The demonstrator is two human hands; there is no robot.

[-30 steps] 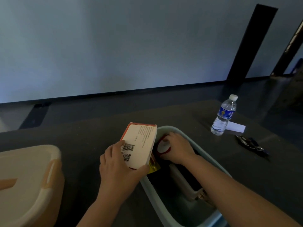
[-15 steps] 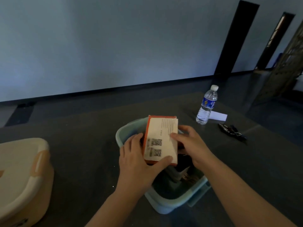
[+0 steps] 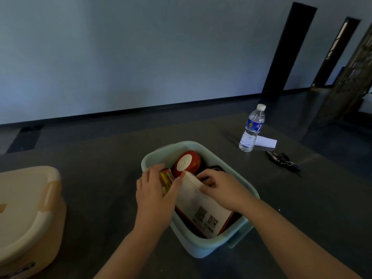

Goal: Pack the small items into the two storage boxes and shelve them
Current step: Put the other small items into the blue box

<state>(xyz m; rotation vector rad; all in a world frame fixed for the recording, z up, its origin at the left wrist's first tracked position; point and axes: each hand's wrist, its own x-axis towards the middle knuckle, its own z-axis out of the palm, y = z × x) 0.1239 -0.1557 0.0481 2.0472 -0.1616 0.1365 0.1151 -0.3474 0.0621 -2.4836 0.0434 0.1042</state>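
Packing step: the white-and-orange carton (image 3: 203, 206) lay tilted inside the teal box (image 3: 203, 248) on the worktop (image 3: 100, 188). Left hand (image 3: 155, 196) pinched its left edge, right hand (image 3: 219, 188) curled over its top. Next, probably: press flat beside the red tin (image 3: 187, 163), release.

Bare hall: blank wall (image 3: 120, 57), dark floor (image 3: 332, 127).

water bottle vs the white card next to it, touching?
Cannot tell. In the head view the water bottle stands in front of the white card and hides its near end, so neither contact nor a gap shows.
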